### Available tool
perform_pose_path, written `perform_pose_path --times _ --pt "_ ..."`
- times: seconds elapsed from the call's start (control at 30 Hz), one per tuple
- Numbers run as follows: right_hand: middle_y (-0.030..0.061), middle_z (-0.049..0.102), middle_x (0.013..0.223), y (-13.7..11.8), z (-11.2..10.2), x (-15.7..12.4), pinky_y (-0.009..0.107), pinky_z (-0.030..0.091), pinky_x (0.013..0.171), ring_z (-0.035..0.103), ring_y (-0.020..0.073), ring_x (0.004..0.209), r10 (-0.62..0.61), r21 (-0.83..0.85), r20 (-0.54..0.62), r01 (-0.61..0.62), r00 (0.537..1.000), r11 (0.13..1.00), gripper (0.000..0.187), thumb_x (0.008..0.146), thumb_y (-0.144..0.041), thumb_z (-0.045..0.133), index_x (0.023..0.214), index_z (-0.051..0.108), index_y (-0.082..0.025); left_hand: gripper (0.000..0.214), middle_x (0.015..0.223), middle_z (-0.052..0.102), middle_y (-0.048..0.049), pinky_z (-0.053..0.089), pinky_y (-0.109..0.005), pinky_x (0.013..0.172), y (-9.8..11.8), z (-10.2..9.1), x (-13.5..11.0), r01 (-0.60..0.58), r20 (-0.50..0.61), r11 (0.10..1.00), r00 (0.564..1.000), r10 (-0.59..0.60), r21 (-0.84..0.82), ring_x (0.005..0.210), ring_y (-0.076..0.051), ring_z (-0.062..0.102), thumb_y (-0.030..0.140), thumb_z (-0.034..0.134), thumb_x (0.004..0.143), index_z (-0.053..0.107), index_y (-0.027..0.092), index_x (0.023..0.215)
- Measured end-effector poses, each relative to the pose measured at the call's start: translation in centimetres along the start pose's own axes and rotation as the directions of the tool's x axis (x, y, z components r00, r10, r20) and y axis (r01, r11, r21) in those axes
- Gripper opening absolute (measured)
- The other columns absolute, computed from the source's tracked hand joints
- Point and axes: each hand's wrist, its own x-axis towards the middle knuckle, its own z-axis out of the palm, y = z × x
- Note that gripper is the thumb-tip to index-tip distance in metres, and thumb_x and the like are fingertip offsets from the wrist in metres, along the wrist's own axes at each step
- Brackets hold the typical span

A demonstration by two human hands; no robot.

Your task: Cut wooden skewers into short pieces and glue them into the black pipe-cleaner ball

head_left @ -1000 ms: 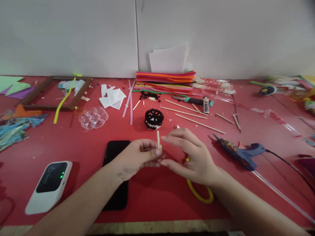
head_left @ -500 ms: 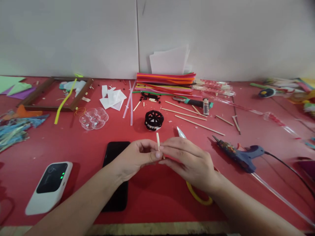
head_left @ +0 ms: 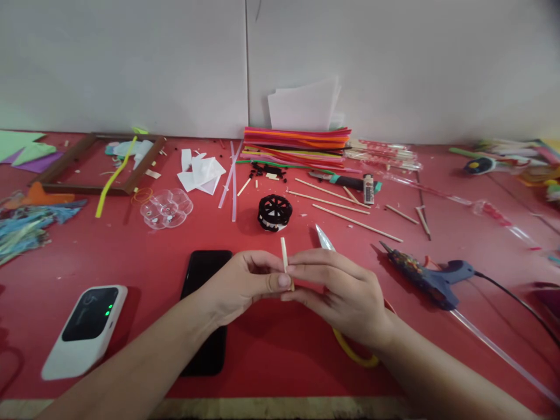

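My left hand (head_left: 242, 283) pinches a short pale wooden stick (head_left: 284, 254) that stands upright between thumb and forefinger. My right hand (head_left: 345, 291) meets it from the right, its fingertips closed on the lower part of the same stick. Both hands hover just above the red table (head_left: 271, 350). Under my right hand lie scissors with yellow handles (head_left: 350, 350) and a blade tip (head_left: 324, 238) showing past the fingers. A small black wheel-shaped piece (head_left: 274, 212) sits just beyond the hands.
A black phone (head_left: 205, 315) lies under my left wrist; a white pocket device (head_left: 83, 329) is at lower left. A blue glue gun (head_left: 431, 274) with cable lies right. Long wooden sticks (head_left: 345, 210), a lighter (head_left: 366, 188), stacked coloured sheets (head_left: 295, 143), a clear plastic piece (head_left: 167, 208) and a wooden frame (head_left: 94, 166) are farther back.
My right hand, whose fingers were spread beside the stick, has closed in and now grips it together with the left hand. The scissors' blade tip has come into view.
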Motion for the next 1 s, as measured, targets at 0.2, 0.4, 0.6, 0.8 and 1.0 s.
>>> perform_pose_path --times 0.2,0.4,0.6,0.8,1.0 --pt "0.0063 0.075 0.100 0.3 0.3 -0.3 0.028 0.064 0.081 0.074 0.0164 0.090 0.018 -0.012 -0.013 -0.018 1.000 1.000 0.028 0.085 -0.018 0.073 0.113 0.068 -0.022 0.024 0.068 0.069 0.0013 0.052 -0.020 0.059 0.4 0.2 -0.3 0.027 -0.043 0.993 0.999 -0.022 0.116 0.063 -0.009 0.063 0.032 0.091 0.063 0.076 0.018 0.076" --pt "0.0049 0.076 0.099 0.2 0.3 -0.2 0.028 0.065 0.078 0.074 0.0171 0.086 0.019 -0.032 -0.042 -0.020 0.999 0.999 0.032 0.083 -0.018 0.074 0.114 0.070 -0.024 0.022 0.064 0.063 0.0021 0.043 -0.017 0.051 0.5 0.4 -0.3 -0.045 -0.021 0.976 0.998 0.050 0.215 0.059 -0.007 0.053 0.033 0.087 0.067 0.074 0.018 0.074" --pt "0.0037 0.077 0.099 0.0 0.1 -0.5 0.029 0.065 0.078 0.074 0.0175 0.084 -0.041 -0.122 -0.052 0.035 0.998 0.992 0.037 0.083 -0.016 0.075 0.118 0.068 -0.025 0.018 0.064 0.062 0.0033 0.047 -0.019 0.057 0.2 1.0 -0.5 -0.166 0.051 0.961 0.986 0.159 0.222 0.059 -0.007 0.053 0.029 0.082 0.075 0.070 0.017 0.072" --pt "0.0108 0.072 0.112 0.4 -0.4 0.5 0.037 0.060 0.088 0.070 0.0227 0.101 -0.051 -0.265 0.007 0.051 0.999 0.963 0.038 0.086 -0.025 0.072 0.122 0.061 -0.021 0.020 0.071 0.065 0.0025 0.052 -0.020 0.060 0.4 1.1 -0.3 -0.219 -0.127 0.950 0.960 0.251 0.223 0.064 -0.008 0.059 0.032 0.084 0.072 0.071 0.016 0.075" --pt "0.0053 0.069 0.080 -0.4 -5.4 -1.5 0.035 0.054 0.061 0.066 0.0209 0.070 0.281 -0.515 0.210 -0.139 0.936 0.846 0.016 0.093 -0.035 0.059 0.085 0.065 -0.023 0.020 0.087 0.077 -0.0031 0.061 -0.025 0.064 1.5 0.5 -0.1 -0.241 -0.246 0.953 0.927 0.283 0.185 0.078 -0.017 0.074 0.033 0.083 0.074 0.075 0.017 0.084"
